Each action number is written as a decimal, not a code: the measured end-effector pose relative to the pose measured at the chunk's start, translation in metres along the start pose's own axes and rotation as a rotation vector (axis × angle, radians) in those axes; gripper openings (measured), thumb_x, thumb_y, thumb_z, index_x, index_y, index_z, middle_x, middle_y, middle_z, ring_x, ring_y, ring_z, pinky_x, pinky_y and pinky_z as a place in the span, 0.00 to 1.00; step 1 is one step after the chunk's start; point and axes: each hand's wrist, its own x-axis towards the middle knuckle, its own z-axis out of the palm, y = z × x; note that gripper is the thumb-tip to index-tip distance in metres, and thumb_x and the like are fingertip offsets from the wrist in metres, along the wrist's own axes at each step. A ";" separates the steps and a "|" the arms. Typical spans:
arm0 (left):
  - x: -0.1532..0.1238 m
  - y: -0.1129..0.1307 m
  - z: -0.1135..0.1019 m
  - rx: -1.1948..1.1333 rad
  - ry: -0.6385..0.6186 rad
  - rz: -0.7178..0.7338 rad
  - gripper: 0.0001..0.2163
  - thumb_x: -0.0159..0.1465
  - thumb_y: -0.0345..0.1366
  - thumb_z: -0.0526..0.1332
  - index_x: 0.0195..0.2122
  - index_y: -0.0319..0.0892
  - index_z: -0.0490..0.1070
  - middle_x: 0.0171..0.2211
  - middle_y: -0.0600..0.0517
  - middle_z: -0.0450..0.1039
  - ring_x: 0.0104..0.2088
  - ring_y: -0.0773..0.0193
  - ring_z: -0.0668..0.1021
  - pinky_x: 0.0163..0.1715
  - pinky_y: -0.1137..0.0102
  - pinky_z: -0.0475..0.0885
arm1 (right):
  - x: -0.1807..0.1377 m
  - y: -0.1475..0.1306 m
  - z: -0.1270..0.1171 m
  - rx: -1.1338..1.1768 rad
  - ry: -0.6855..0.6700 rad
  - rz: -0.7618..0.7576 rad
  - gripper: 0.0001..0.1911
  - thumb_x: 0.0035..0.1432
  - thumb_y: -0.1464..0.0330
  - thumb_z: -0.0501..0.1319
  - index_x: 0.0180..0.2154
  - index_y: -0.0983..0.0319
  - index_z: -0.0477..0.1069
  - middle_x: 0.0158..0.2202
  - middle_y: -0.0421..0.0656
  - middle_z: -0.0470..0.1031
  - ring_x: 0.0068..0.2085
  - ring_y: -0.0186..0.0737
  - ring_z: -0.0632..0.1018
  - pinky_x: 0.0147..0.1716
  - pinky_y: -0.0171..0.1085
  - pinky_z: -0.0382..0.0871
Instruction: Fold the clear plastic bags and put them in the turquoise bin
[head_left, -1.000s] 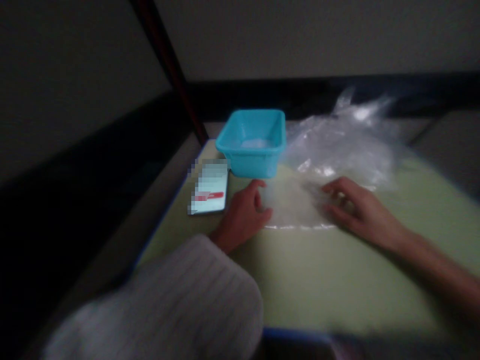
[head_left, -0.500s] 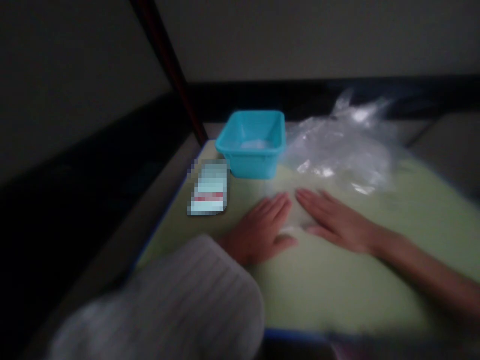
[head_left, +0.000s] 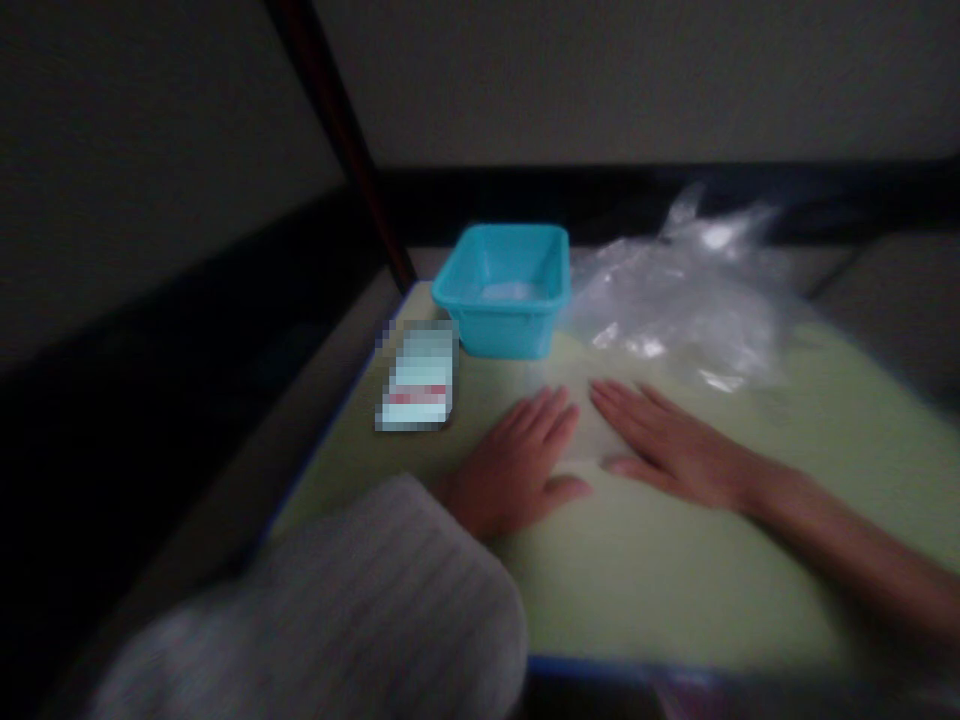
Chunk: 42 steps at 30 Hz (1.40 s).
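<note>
My left hand [head_left: 517,465] lies flat with its fingers spread, palm down. Opposite it, my right hand [head_left: 671,445] is flat too, thumb apart from the fingers. Between and partly under both hands is a thin, clear plastic sheet or bag [head_left: 589,435]; its edges are faint and I cannot tell its kind. Just beyond the hands, a crumpled heap of clear plastic bags [head_left: 675,300] spreads at the back right. A turquoise plastic basket [head_left: 506,332] stands behind my left hand, with something whitish at its bottom.
The pale green tabletop [head_left: 660,590] has a blue edge. A phone-like item [head_left: 418,378], blurred by pixelation, rests left of the basket. A dark reddish pole [head_left: 337,130] slants down behind the table's far left corner, with a wall behind.
My left hand has shifted slightly left and its fingers are more spread. The right hand has barely moved. Basket and plastic heap stay where they were.
</note>
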 end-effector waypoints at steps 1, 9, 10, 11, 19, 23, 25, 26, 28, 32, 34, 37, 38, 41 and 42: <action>-0.001 0.000 0.000 0.002 0.001 0.003 0.33 0.65 0.53 0.50 0.63 0.32 0.51 0.66 0.36 0.46 0.66 0.49 0.50 0.63 0.57 0.48 | 0.000 0.000 0.000 0.000 -0.003 0.001 0.39 0.64 0.51 0.48 0.67 0.59 0.30 0.67 0.52 0.44 0.66 0.51 0.51 0.62 0.57 0.47; -0.003 -0.001 -0.002 0.006 -0.047 -0.001 0.34 0.64 0.53 0.50 0.63 0.33 0.51 0.66 0.36 0.44 0.67 0.48 0.48 0.63 0.56 0.48 | -0.002 0.003 0.000 -0.028 -0.011 -0.030 0.40 0.64 0.52 0.48 0.67 0.59 0.28 0.67 0.53 0.43 0.66 0.51 0.50 0.62 0.58 0.46; -0.002 -0.001 -0.002 0.001 -0.049 -0.004 0.34 0.64 0.53 0.51 0.63 0.33 0.51 0.66 0.36 0.44 0.67 0.48 0.48 0.63 0.56 0.48 | -0.001 0.003 0.001 -0.025 -0.016 -0.030 0.40 0.64 0.52 0.48 0.67 0.59 0.28 0.67 0.53 0.43 0.66 0.52 0.50 0.62 0.58 0.46; -0.002 -0.001 -0.001 -0.006 -0.049 -0.008 0.34 0.64 0.53 0.51 0.63 0.32 0.51 0.66 0.36 0.45 0.67 0.49 0.48 0.63 0.56 0.48 | -0.001 0.003 0.001 -0.019 -0.020 -0.028 0.41 0.64 0.52 0.48 0.67 0.59 0.28 0.67 0.53 0.43 0.66 0.52 0.50 0.62 0.58 0.45; -0.003 -0.024 -0.009 -0.146 0.074 0.125 0.35 0.59 0.48 0.60 0.63 0.34 0.52 0.64 0.37 0.52 0.65 0.52 0.57 0.63 0.58 0.52 | -0.009 0.014 -0.028 0.302 0.056 0.003 0.40 0.60 0.54 0.56 0.67 0.59 0.41 0.67 0.51 0.49 0.64 0.53 0.57 0.59 0.54 0.57; -0.006 -0.035 -0.017 -0.124 0.144 0.216 0.20 0.59 0.43 0.61 0.49 0.38 0.69 0.56 0.41 0.67 0.56 0.53 0.69 0.57 0.59 0.61 | -0.015 0.016 -0.051 0.243 -0.013 -0.024 0.15 0.58 0.61 0.61 0.46 0.58 0.73 0.51 0.48 0.72 0.51 0.49 0.73 0.48 0.47 0.69; -0.006 -0.036 -0.018 -0.110 0.141 0.238 0.17 0.58 0.42 0.62 0.45 0.38 0.70 0.53 0.42 0.70 0.52 0.53 0.71 0.54 0.60 0.64 | -0.017 0.015 -0.055 0.156 -0.051 -0.054 0.08 0.58 0.65 0.60 0.39 0.59 0.75 0.42 0.46 0.74 0.44 0.46 0.76 0.43 0.45 0.70; -0.006 -0.035 -0.018 -0.105 0.134 0.242 0.17 0.57 0.42 0.62 0.44 0.38 0.70 0.51 0.43 0.71 0.50 0.54 0.72 0.52 0.61 0.64 | -0.018 0.014 -0.055 0.113 -0.060 -0.079 0.08 0.59 0.66 0.59 0.38 0.59 0.75 0.40 0.46 0.74 0.42 0.45 0.76 0.42 0.45 0.70; -0.005 -0.034 -0.018 -0.094 0.116 0.235 0.15 0.57 0.42 0.62 0.42 0.38 0.69 0.47 0.44 0.72 0.47 0.55 0.73 0.50 0.62 0.65 | -0.019 0.013 -0.052 0.036 -0.070 -0.137 0.07 0.60 0.67 0.58 0.36 0.60 0.75 0.38 0.45 0.74 0.40 0.44 0.75 0.41 0.44 0.69; -0.003 -0.034 -0.018 -0.076 0.094 0.220 0.14 0.58 0.42 0.61 0.41 0.39 0.69 0.43 0.46 0.72 0.44 0.56 0.73 0.47 0.63 0.66 | -0.018 0.011 -0.043 -0.095 -0.074 -0.191 0.08 0.61 0.69 0.56 0.32 0.60 0.73 0.33 0.44 0.72 0.37 0.43 0.74 0.38 0.43 0.66; -0.002 -0.034 -0.018 -0.076 0.098 0.217 0.13 0.58 0.42 0.61 0.40 0.40 0.68 0.42 0.46 0.72 0.43 0.57 0.73 0.46 0.63 0.65 | -0.018 0.010 -0.039 -0.139 -0.057 -0.196 0.08 0.61 0.71 0.55 0.32 0.61 0.72 0.32 0.44 0.72 0.35 0.43 0.74 0.36 0.43 0.65; -0.002 -0.035 -0.017 -0.080 0.105 0.217 0.12 0.58 0.42 0.61 0.39 0.41 0.69 0.40 0.47 0.72 0.42 0.58 0.72 0.45 0.63 0.66 | -0.017 0.007 -0.037 -0.189 -0.036 -0.194 0.09 0.61 0.73 0.54 0.31 0.61 0.71 0.31 0.45 0.72 0.34 0.44 0.74 0.35 0.43 0.64; -0.002 -0.035 -0.017 -0.079 0.107 0.219 0.12 0.58 0.42 0.60 0.38 0.41 0.69 0.40 0.47 0.72 0.42 0.58 0.72 0.44 0.64 0.66 | -0.018 0.007 -0.037 -0.199 -0.037 -0.188 0.10 0.61 0.73 0.53 0.31 0.61 0.71 0.32 0.45 0.73 0.34 0.44 0.74 0.35 0.43 0.65; -0.002 -0.035 -0.016 -0.072 0.116 0.221 0.12 0.58 0.43 0.60 0.38 0.40 0.69 0.39 0.47 0.72 0.41 0.57 0.72 0.44 0.63 0.66 | -0.019 0.006 -0.040 -0.164 -0.050 -0.158 0.11 0.62 0.72 0.52 0.32 0.61 0.72 0.32 0.46 0.74 0.33 0.42 0.75 0.34 0.42 0.65; -0.002 -0.035 -0.016 -0.068 0.119 0.220 0.12 0.58 0.43 0.60 0.38 0.40 0.69 0.39 0.46 0.72 0.41 0.57 0.72 0.44 0.63 0.66 | -0.020 0.006 -0.041 -0.125 -0.040 -0.134 0.11 0.62 0.71 0.52 0.33 0.61 0.72 0.33 0.46 0.75 0.32 0.42 0.75 0.33 0.41 0.66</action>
